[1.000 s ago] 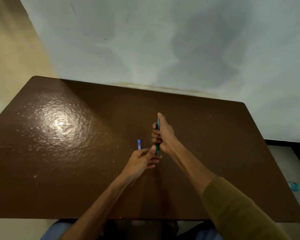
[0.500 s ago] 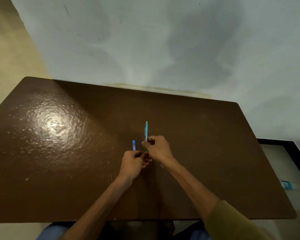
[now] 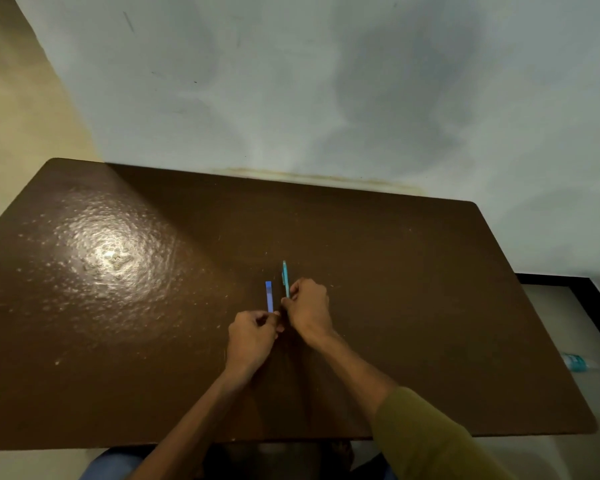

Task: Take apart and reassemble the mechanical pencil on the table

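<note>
Brown table (image 3: 430, 306); right hand (image 3: 307, 308) hides teal pencil's (image 3: 285, 277) lower end.

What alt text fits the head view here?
Two bare hands meet over a dark brown table: the right hand holds a slim teal mechanical pencil, the left hand pinches at its near end, beside a small blue strip.

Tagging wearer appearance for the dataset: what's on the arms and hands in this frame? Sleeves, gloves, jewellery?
Both hands are bare: no gloves, and no rings or watch that I can make out on the left hand or the right hand. The left forearm is uncovered up to the frame edge. The right arm has an olive-green long sleeve pushed up, leaving the forearm bare.
</note>
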